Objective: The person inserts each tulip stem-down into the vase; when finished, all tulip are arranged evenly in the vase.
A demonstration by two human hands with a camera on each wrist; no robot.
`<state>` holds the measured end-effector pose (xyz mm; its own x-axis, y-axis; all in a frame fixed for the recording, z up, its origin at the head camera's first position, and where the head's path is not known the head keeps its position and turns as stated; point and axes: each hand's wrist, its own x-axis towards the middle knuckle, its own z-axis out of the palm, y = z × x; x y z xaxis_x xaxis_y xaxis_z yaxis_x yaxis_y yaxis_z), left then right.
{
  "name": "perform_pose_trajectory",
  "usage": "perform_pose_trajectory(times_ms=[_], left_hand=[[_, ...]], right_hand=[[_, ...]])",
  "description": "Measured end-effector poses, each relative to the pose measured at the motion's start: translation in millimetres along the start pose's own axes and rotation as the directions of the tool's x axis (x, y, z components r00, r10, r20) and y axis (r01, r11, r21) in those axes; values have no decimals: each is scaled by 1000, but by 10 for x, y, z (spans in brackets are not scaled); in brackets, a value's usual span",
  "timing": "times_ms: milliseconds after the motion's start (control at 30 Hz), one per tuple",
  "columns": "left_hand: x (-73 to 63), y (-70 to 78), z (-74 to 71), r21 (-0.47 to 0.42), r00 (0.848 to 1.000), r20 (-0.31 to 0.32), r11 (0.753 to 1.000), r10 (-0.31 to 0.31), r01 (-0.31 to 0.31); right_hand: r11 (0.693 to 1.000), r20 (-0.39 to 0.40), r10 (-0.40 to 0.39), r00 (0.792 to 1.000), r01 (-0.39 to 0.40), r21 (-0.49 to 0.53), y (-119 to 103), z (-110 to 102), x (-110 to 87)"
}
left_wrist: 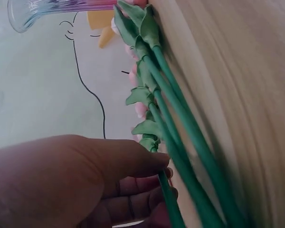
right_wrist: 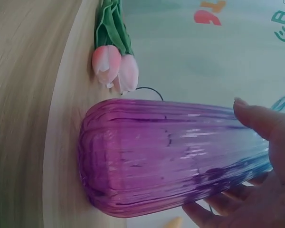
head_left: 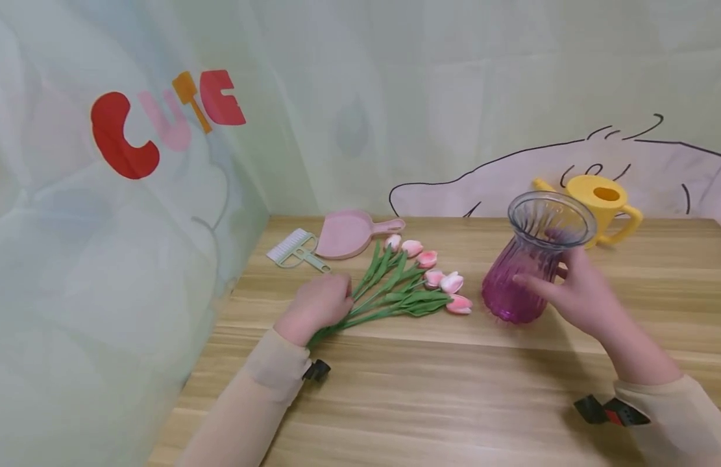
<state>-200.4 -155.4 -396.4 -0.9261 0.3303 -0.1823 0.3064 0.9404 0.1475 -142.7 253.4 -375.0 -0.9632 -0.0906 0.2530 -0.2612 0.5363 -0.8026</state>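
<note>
Several artificial pink tulips with green stems and leaves lie fanned out on the wooden table. My left hand is at their stems. In the left wrist view its thumb and fingers pinch one green stem, while other stems run alongside, outside the grip. A ribbed glass vase, purple at the base and clear bluish at its flared rim, is to the right of the blooms. My right hand grips it below the neck, with the thumb on the near side and fingers behind. Whether its base touches the table I cannot tell.
A yellow watering can stands behind the vase. A pink dustpan and a small pale-green brush lie at the back left of the table. Printed cloth backdrops rise along the back and left.
</note>
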Motion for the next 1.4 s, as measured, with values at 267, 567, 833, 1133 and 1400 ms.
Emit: perform_pose_trajectory(times_ms=[267, 567, 833, 1133, 1400], left_hand=[[-130, 17, -213, -85, 999, -24, 996, 34, -35], [-195, 292, -549, -224, 934, -317, 944, 164, -241], [38, 798, -797, -285, 794, -585, 874, 167, -394], [175, 1414, -1003, -434, 569, -819, 572, 71, -696], [268, 1752, -1259, -457, 484, -875, 310, 11, -834]], right_hand=[[1000, 15, 17, 1000, -17, 14, 4, 11, 7], [1000, 6, 26, 1000, -26, 11, 17, -3, 9], [999, 17, 45, 999, -45, -1, 14, 13, 1], [1000, -2, 25, 1000, -25, -5, 31, 58, 34], [998, -15, 34, 999, -33, 44, 86, 105, 18]])
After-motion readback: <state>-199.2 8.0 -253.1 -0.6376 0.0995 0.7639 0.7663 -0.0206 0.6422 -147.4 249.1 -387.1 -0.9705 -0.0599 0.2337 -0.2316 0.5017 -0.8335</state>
